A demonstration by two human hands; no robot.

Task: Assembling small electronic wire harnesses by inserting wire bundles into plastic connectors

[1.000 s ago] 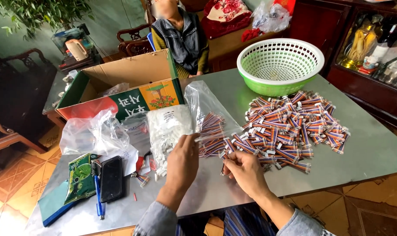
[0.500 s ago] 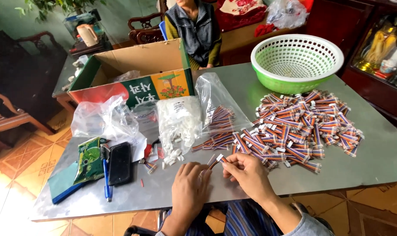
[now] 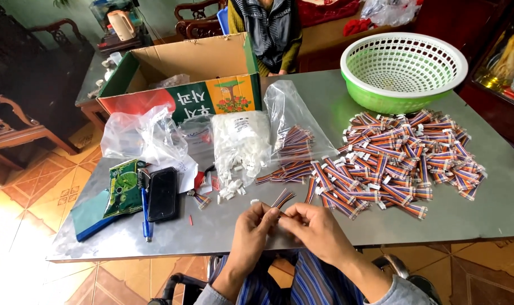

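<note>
My left hand [image 3: 251, 232] and my right hand [image 3: 316, 228] meet near the front edge of the grey metal table [image 3: 494, 209]. Together they pinch one short striped ribbon cable [image 3: 282, 199], which sticks up and away from my fingertips. A big pile of similar striped cables with white plugs [image 3: 406, 155] lies to the right of my hands. Straight ahead stands a clear bag of small white connectors [image 3: 240, 141], with several spilled in front of it. Beside that, another clear bag [image 3: 293, 133] holds more striped cables.
A green and white plastic basket [image 3: 404, 68] sits at the back right. An open cardboard box [image 3: 183, 73] stands at the back left, with a seated person [image 3: 265, 31] behind it. A black phone [image 3: 162, 193], blue pen [image 3: 145, 210], green packet [image 3: 124, 186] and crumpled clear bags [image 3: 144, 135] lie left.
My left hand has drawn back from the bags to the table's front edge and joined my right hand on one cable. The camera has shifted slightly.
</note>
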